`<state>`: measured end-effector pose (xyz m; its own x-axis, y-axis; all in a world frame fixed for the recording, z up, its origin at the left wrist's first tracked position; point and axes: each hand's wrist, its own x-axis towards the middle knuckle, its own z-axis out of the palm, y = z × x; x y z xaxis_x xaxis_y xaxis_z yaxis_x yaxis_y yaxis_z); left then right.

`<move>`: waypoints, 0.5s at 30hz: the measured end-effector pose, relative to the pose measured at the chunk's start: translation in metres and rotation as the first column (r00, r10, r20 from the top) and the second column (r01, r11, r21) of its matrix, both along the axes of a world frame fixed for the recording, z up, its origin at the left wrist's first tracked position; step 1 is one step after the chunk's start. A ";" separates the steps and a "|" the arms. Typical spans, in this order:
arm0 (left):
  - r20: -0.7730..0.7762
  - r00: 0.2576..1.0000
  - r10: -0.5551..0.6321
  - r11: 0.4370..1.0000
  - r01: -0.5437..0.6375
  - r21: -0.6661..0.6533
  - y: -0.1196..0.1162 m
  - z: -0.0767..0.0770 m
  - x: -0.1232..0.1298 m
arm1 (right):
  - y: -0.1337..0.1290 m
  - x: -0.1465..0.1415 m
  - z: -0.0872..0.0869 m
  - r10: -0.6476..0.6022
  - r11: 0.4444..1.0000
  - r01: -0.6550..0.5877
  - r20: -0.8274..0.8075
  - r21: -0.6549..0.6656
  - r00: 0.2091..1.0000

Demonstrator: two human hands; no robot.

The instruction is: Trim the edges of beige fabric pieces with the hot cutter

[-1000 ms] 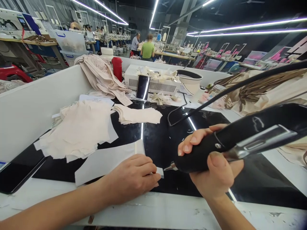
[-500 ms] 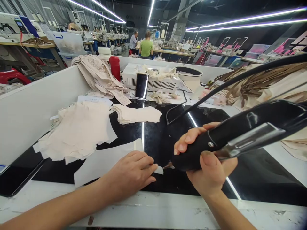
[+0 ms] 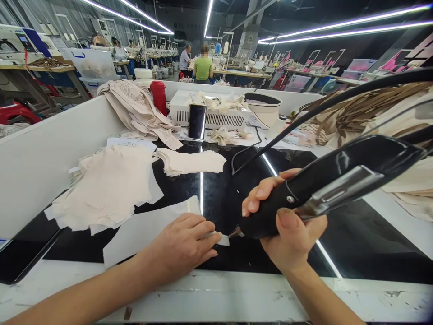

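My right hand [image 3: 287,230] is wrapped round a black corded hand tool [image 3: 324,180] with a long metal lever on its side, the thumb lying by the lever. Its narrow metal tip [image 3: 236,232] points left, right beside the small white end of a fabric piece [image 3: 223,240]. My left hand [image 3: 189,239] lies on this white fabric piece [image 3: 142,230], fingers curled and pressed together, gripping it near the tip. Part of the fabric is hidden under the hand. A black glossy sheet [image 3: 243,262] lies beneath both hands.
A pile of cream fabric pieces [image 3: 104,189] lies left, and a smaller stack [image 3: 191,161] behind. Farther back are a phone [image 3: 196,122], a white vented box [image 3: 216,118] and a red bottle [image 3: 158,98]. A black cable [image 3: 304,115] arches across the right side. Brown strips [image 3: 355,113] lie far right.
The tool and my right hand have shifted slightly left and down. The tip now sits closer to the fabric end. My left hand keeps its grip; the whole view has tilted a little.
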<state>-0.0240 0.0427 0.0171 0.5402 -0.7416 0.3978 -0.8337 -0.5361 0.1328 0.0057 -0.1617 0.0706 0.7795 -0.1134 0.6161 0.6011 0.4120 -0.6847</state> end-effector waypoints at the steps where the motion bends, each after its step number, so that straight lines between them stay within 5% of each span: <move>1: 0.000 1.000 0.000 1.000 0.000 0.002 0.000 0.000 0.000 | 0.000 0.000 0.000 0.001 1.000 -0.001 -0.001 0.001 1.000; 15: 0.009 1.000 -0.001 1.000 0.001 -0.008 0.002 0.000 0.000 | 0.000 -0.001 0.001 -0.020 1.000 0.020 -0.002 -0.013 1.000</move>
<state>-0.0242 0.0448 0.0169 0.5360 -0.7388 0.4084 -0.8352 -0.5346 0.1292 0.0049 -0.1621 0.0714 0.7782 -0.1208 0.6163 0.6080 0.3908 -0.6911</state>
